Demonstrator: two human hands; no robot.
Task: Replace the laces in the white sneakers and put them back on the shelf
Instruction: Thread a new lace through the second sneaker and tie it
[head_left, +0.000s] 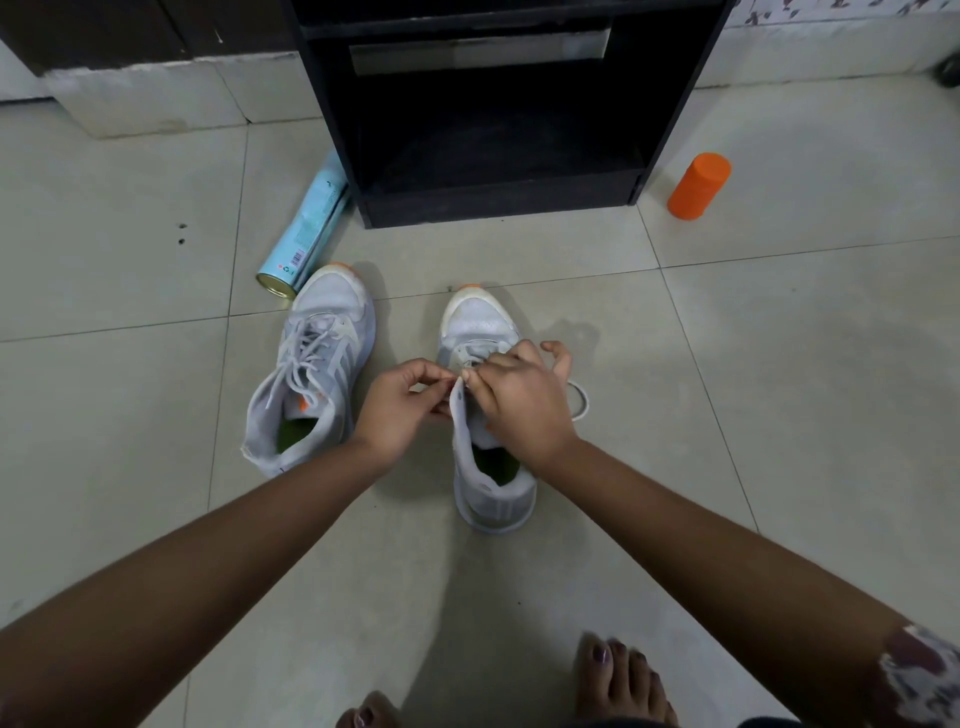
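Bare floor (467, 249) between white sneakers (317, 358) and black shelf (498, 205). Teal can (306, 228) lying at shelf's left corner, just beside one sneaker's toe. Orange cylinder (698, 186) upright off right side, well apart.

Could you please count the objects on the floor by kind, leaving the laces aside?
White sneakers: 2
Blue spray can: 1
Orange cylindrical container: 1
Black shelf unit: 1
Total: 5

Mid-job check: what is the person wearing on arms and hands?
Both the left hand and the right hand are bare: no gloves, no watch or bracelet at either wrist. The forearms are uncovered. Only the right arm shows a sleeve, white fabric with a dark maroon print.
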